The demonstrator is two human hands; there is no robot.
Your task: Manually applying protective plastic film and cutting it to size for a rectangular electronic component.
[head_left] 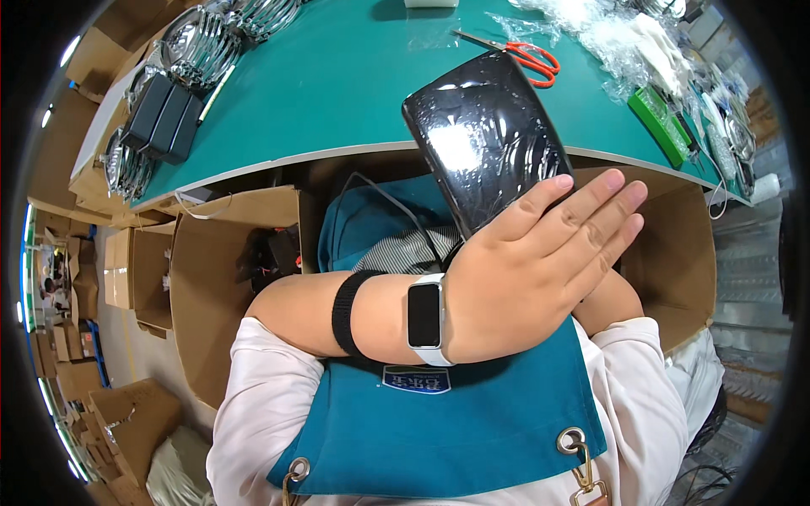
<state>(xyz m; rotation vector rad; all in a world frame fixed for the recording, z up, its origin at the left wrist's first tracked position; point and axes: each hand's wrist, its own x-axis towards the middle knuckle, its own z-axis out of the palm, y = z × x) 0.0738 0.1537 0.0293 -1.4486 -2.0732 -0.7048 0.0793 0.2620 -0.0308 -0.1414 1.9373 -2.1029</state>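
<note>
Glossy black box: the flat black box with rounded corners, wrapped in shiny clear film (489,135), sits in front of the person, its far part overlapping the front edge of the green-topped table (321,93) in this view.
Left hand: the bare left hand (540,270) crosses from the left, back up, fingers straight and spread, so nothing's clenched in it. It covers the box's near right corner; can't tell if the palm actually touches.
Right hand: tucked out of sight behind the left one, only the bare right forearm (613,304) shows, so no idea what it's gripping.
Long axis: box runs far-left to near-right, away from the left palm; its near end is right by that hand.
Far edge: red-handled metal scissors (531,66) lie just beyond the box's far right corner.
Room: a stretch of green tabletop runs leftward to the dark rectangular cases (164,122); on the right, a bright green block-shaped item (660,126) lies near the edge.
</note>
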